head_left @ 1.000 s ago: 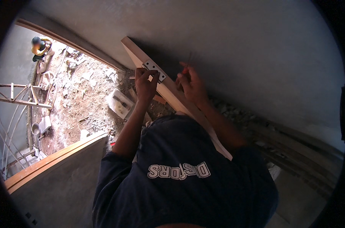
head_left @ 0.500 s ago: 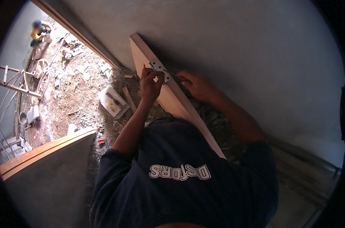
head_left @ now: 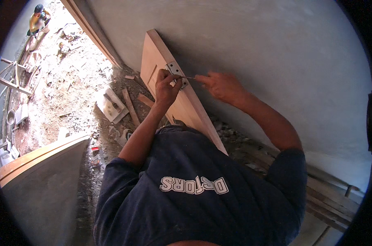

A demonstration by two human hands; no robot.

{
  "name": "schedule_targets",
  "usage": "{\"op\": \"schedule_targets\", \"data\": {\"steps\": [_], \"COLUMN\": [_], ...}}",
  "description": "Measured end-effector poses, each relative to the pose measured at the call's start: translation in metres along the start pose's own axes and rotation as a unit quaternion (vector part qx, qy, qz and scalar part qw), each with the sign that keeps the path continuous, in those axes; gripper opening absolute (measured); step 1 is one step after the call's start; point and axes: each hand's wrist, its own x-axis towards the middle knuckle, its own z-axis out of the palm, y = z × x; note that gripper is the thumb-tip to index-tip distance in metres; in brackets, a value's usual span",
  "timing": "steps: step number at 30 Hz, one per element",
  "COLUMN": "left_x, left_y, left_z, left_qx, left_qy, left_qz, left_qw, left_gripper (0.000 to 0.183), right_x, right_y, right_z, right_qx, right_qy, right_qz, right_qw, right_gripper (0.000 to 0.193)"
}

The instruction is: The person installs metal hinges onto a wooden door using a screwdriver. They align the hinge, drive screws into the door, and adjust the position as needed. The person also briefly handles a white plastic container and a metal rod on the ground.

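1. Wall (head_left: 255, 49): a grey plastered surface fills the upper right. The wooden door leaf (head_left: 175, 98) leans against it on its long edge, the narrow edge facing up.
2. Floor (head_left: 67, 86): rubble and wood offcuts lie to the left of the leaf, with a white tray (head_left: 111, 105) just beside them. A second person (head_left: 37, 18) stands far off at the top left.
3. Door leaf: keep it steady against the wall while working on its edge; any rocking would likely throw the fastener off line.
4. Left hand (head_left: 166, 88): fingers closed and pinched at the metal hinge (head_left: 176, 74), which sits on the upper part of the leaf's edge. Judged best practice: hold the hinge plate flush and square to the edge.
5. Right hand (head_left: 221, 85): fingers closed around a thin tool (head_left: 188, 77), too small to identify, pointing left toward the hinge.
6. Thin tool: its tip is at or touching the hinge plate, just beside the left fingertips; the right hand itself is near but clear of the leaf. Keep the tool in line with the hinge hole and the left fingertips out of its path.
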Motion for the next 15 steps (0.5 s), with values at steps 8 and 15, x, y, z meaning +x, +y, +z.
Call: {"op": "schedule_targets", "data": {"steps": [8, 15], "left_x": [-0.002, -0.005], "left_y": [-0.001, -0.008], "left_z": [-0.003, 0.004], "left_qx": [-0.041, -0.057], "left_qy": [-0.01, 0.009], "left_qz": [-0.027, -0.017], "left_qw": [0.999, 0.998], "left_gripper": [0.013, 0.016], "right_x": [0.026, 0.017], "right_y": [-0.02, -0.019], "right_z": [-0.05, -0.046], "right_qx": [-0.215, -0.191], "right_qy": [-0.038, -0.062], "right_qz": [-0.118, -0.087], "right_qw": [0.969, 0.976], "right_gripper": [0.038, 0.041]}}
